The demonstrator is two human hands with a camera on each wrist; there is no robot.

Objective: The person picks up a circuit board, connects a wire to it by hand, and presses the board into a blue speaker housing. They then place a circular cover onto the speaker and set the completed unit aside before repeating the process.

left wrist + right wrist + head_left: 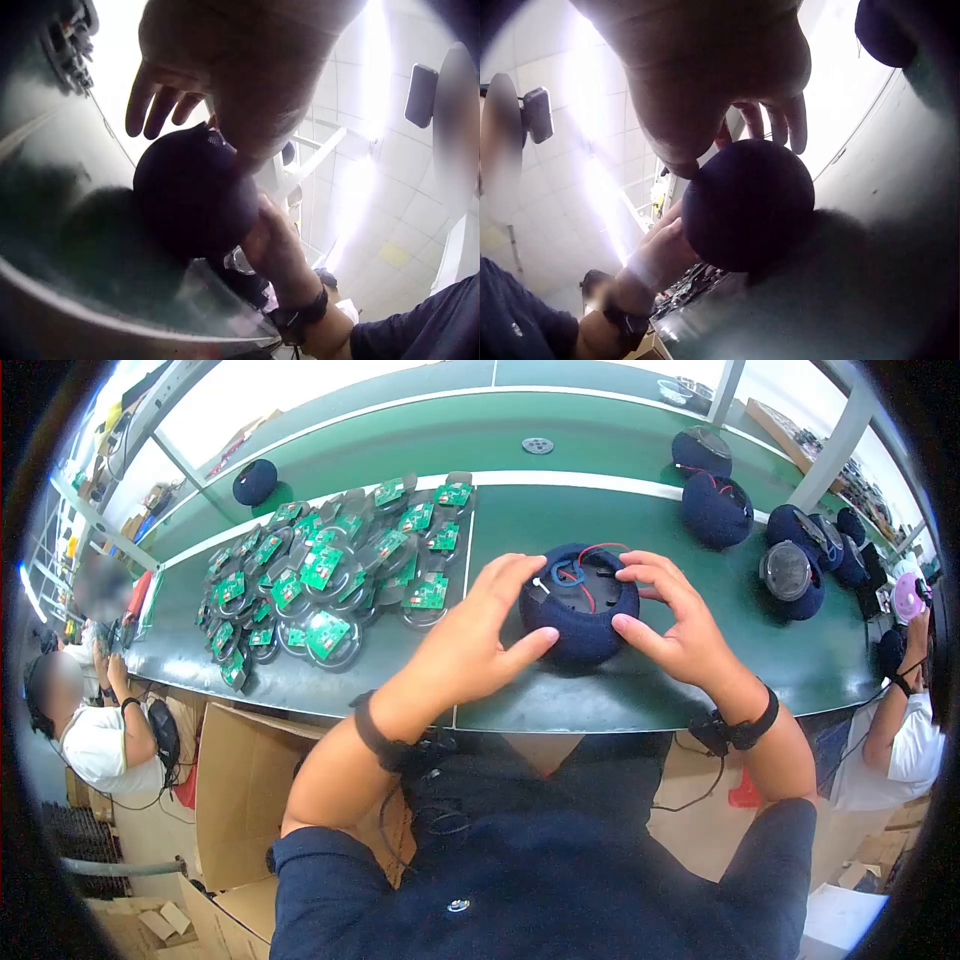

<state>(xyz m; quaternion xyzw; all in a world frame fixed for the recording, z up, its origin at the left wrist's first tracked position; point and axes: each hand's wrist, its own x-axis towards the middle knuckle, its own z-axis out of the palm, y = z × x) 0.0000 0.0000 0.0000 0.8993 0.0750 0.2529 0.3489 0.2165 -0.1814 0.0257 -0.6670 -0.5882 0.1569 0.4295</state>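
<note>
A dark blue, fabric-covered round shell [580, 635] stands on the green bench, its open side up; red wires, a blue wire coil [567, 573] and a white connector show inside. My left hand [475, 635] holds its left side, thumb on the front and fingers at the rim. On the opposite side my right hand [690, 630] grips it, fingers bent over the rim and thumb on the front. The left wrist view shows the shell [191, 195] below my left hand [240, 67]. In the right wrist view my right hand [712, 82] covers the top of the shell [750, 206].
Left of the shell lies a heap of clear discs with green circuit boards [325, 635]. Several dark blue shells [717, 515] stand at the right, one [255, 482] at the far left. Behind is a grey disc [538, 446]. People sit at both sides; a cardboard box [240, 790] stands below the bench.
</note>
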